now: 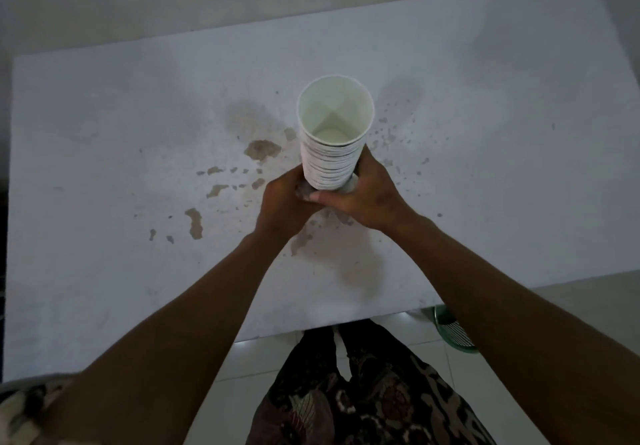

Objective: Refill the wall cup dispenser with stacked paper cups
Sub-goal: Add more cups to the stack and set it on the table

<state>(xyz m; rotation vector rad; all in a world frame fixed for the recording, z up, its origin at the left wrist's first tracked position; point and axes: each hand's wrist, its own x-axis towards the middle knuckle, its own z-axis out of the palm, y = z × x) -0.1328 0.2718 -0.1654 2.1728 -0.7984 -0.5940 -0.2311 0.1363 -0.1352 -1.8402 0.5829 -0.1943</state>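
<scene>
as we look down from the head view, we see a stack of white paper cups (330, 153) held upright over a stained white table (485, 167), the top cup open and empty. our left hand (282, 202) and right hand (363, 198) both curl round the stack's base, touching each other. a green basket (453, 332) sits on the floor.
</scene>
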